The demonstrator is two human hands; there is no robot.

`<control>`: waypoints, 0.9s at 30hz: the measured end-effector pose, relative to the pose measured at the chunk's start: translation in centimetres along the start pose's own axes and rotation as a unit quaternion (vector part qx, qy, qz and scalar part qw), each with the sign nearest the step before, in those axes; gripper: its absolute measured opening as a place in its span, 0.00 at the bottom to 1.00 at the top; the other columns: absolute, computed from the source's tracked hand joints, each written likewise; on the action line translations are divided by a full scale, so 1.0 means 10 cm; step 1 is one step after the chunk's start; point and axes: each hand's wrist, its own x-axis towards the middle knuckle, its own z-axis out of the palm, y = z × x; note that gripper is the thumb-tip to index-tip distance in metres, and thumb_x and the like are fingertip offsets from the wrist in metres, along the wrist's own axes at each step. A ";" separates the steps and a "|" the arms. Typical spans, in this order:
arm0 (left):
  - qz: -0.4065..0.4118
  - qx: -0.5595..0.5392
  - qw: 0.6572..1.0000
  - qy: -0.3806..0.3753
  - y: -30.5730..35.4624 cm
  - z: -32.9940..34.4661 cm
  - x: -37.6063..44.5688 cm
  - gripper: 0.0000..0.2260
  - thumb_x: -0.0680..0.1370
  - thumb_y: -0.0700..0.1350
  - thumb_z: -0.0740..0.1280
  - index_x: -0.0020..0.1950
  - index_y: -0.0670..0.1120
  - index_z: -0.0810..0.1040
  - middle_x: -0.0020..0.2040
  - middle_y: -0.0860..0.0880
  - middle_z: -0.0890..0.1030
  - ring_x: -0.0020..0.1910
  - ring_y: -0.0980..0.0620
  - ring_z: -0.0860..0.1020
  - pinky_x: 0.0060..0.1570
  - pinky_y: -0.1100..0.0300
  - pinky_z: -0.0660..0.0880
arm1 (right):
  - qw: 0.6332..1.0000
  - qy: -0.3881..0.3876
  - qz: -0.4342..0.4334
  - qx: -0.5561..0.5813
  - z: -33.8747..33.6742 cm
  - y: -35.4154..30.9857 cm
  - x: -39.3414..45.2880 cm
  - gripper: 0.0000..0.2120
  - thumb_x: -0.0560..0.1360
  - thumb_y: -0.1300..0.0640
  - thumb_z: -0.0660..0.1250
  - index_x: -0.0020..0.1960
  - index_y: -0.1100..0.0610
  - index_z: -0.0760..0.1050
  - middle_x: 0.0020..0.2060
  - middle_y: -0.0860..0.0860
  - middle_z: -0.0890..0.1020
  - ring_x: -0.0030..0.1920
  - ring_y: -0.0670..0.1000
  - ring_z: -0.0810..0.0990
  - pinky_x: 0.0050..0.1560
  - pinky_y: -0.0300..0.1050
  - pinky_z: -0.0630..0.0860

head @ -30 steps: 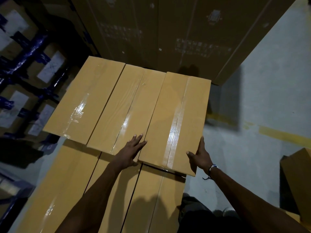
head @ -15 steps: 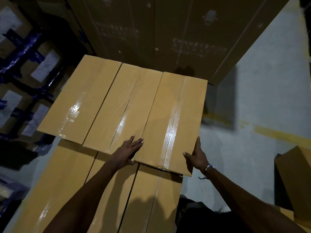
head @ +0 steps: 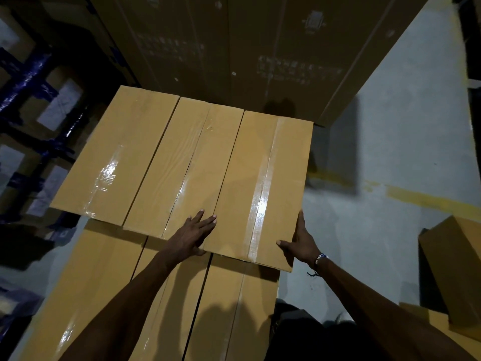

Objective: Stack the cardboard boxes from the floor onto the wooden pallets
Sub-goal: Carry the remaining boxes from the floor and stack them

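Warehouse storage floor, dimly lit

Long taped cardboard boxes (head: 182, 162) lie stacked in layers, a wall of tall printed cartons (head: 260, 53) rises behind, and labelled parcels bound in blue strapping (head: 39, 100) fill the left side (labels unreadable); the grey concrete floor (head: 390, 230) carries a painted yellow line (head: 429, 199).

1. A grey concrete floor (head: 406, 157) fills the right side.
2. A worn yellow painted line (head: 426, 198) crosses that floor.
3. Blue-wrapped racking (head: 28, 74) stands at left, holding dim cartons with white labels (head: 59, 105).
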 end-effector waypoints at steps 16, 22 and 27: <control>-0.070 -0.006 0.997 -0.033 0.27 -0.15 0.01 0.49 0.71 0.43 0.81 0.84 0.44 0.56 0.85 0.51 0.47 0.84 0.42 0.47 0.79 0.41 0.61 | 1.000 -0.017 -0.016 -0.020 -0.01 0.12 0.12 0.62 0.70 0.50 0.81 0.82 0.55 0.36 0.72 0.55 0.72 0.69 0.56 0.74 0.64 0.52 0.75; -0.074 0.011 0.996 -0.047 0.36 -0.31 0.02 0.47 0.71 0.43 0.81 0.83 0.45 0.58 0.85 0.50 0.50 0.84 0.43 0.49 0.77 0.47 0.65 | 0.996 -0.067 -0.037 -0.045 -0.15 0.21 0.19 0.62 0.72 0.51 0.80 0.78 0.44 0.29 0.75 0.56 0.68 0.72 0.61 0.72 0.68 0.58 0.75; -0.132 -0.051 0.987 -0.075 0.58 -0.71 0.13 0.37 0.68 0.47 0.83 0.74 0.46 0.73 0.76 0.49 0.71 0.71 0.48 0.73 0.66 0.57 0.74 | 0.996 -0.082 -0.001 -0.033 -0.36 0.16 0.16 0.52 0.77 0.54 0.75 0.83 0.47 0.38 0.78 0.55 0.66 0.67 0.63 0.77 0.59 0.52 0.76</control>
